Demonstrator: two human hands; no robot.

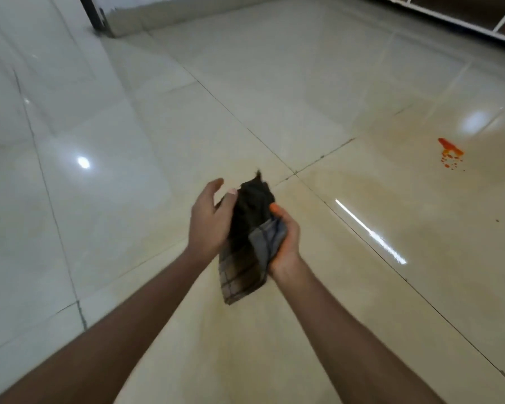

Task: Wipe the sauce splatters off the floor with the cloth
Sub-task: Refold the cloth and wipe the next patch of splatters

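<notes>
Holding the dark checked cloth [245, 258] between both hands above the tiled floor [129, 199], the person grips its bunched fold in the right hand [287, 240], fingers curled round it, 1 fingertip smeared orange. The left hand [209, 223] lies against the cloth's other side, fingers fairly straight, thumb lifted clear. Orange sauce splatters [450, 151] mark the floor well to the right.

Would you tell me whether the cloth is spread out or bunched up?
Bunched: the cloth sits crumpled between left hand and right hand.
</notes>
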